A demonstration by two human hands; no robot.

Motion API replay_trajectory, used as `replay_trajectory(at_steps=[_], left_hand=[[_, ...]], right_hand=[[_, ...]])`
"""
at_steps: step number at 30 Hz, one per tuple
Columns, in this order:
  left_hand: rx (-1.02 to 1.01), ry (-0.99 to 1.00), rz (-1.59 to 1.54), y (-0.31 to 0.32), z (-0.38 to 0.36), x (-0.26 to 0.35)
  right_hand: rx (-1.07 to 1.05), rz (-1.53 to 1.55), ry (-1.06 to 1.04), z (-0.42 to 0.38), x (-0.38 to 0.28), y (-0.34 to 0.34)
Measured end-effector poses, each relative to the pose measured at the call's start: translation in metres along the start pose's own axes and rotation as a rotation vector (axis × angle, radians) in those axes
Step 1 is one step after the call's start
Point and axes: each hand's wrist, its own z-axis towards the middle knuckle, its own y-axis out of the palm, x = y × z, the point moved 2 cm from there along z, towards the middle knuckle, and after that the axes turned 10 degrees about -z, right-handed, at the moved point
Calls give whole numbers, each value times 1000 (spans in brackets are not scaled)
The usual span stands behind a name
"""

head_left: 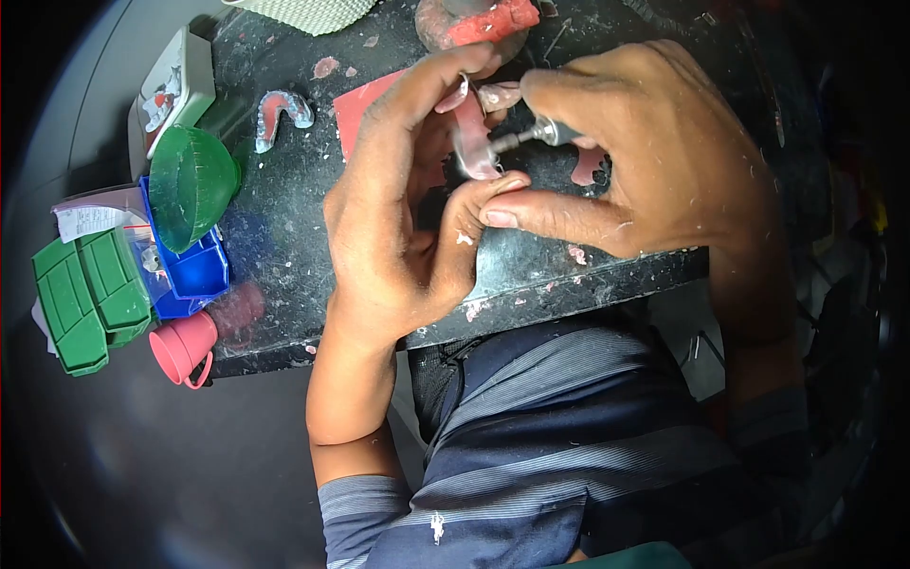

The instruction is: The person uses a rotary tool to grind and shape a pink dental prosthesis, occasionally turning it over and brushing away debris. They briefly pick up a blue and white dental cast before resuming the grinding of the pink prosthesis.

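My left hand (379, 209) is closed around a pink acrylic denture plate (471, 133), which has a clear-looking lower edge and thin wire at its ends. In my right hand (664, 142) is a rotary handpiece (548, 131), its bur meeting the plate's inner side. The right thumb rests against the left thumb tip below the plate. Behind the left hand lies a flat pink sheet (365, 106), partly covered by the fingers. A small pink piece with a scalloped edge (588, 169) shows under the right hand.
On the black worktop (284, 199) lie a horseshoe-shaped pink and grey-blue piece (282, 116) and scattered pink scraps. At left stand a green bowl (190, 190), blue tray (201, 273), green tray (90, 294), pink cup (182, 346) and white container (194, 81). A woven basket (308, 11) sits behind.
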Motion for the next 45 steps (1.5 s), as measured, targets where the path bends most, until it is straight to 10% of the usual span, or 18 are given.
replay_trajectory(at_steps=[45], left_hand=[[87,-401,-337,-3,-3,2]], right_hand=[[-88,89,96,2,0,0]])
